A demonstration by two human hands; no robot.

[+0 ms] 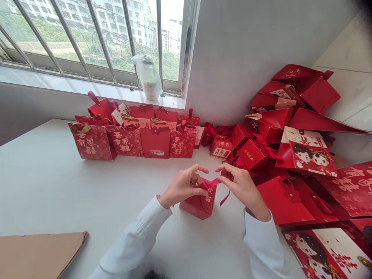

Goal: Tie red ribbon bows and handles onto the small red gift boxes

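A small red gift box (197, 205) with pale lettering stands on the white table in front of me. A pink-red ribbon (214, 182) runs across its top. My left hand (185, 184) is at the box's upper left, its thumb and fingers curled around the ribbon there. On the other side my right hand (240, 185) pinches the ribbon between thumb and fingers, just right of the box. One loose ribbon tail hangs below the right hand toward the table.
Red gift bags (124, 141) stand in rows along the wall under the window. Red boxes and bags (290, 193) are heaped on the right. Brown cardboard (40, 254) lies at the front left. A plastic-wrapped cup (151, 87) sits on the sill.
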